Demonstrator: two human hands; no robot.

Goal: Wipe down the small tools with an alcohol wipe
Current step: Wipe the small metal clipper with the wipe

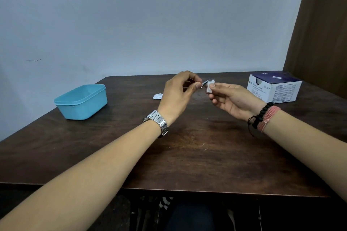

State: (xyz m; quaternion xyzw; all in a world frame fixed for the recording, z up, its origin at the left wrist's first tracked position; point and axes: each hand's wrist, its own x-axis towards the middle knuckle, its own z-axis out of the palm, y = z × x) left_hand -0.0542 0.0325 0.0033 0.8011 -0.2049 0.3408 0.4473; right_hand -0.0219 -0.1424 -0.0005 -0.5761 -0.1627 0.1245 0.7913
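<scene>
My left hand (pixel 178 90) pinches a small metal tool (pixel 205 82) above the middle of the dark wooden table (pixel 187 146); only its thin tip shows past my thumb. My right hand (pixel 232 99) holds a folded white alcohol wipe (pixel 210 86) between thumb and fingers. The wipe wraps the tool's tip. Both hands are raised a little above the tabletop, close together.
A light blue plastic tub (pixel 82 102) stands at the left back of the table. A white and dark blue box of alcohol swabs (pixel 274 88) sits at the right back. A torn white wipe packet (pixel 157 96) lies behind my left hand. A brown curtain (pixel 323 33) hangs at the right.
</scene>
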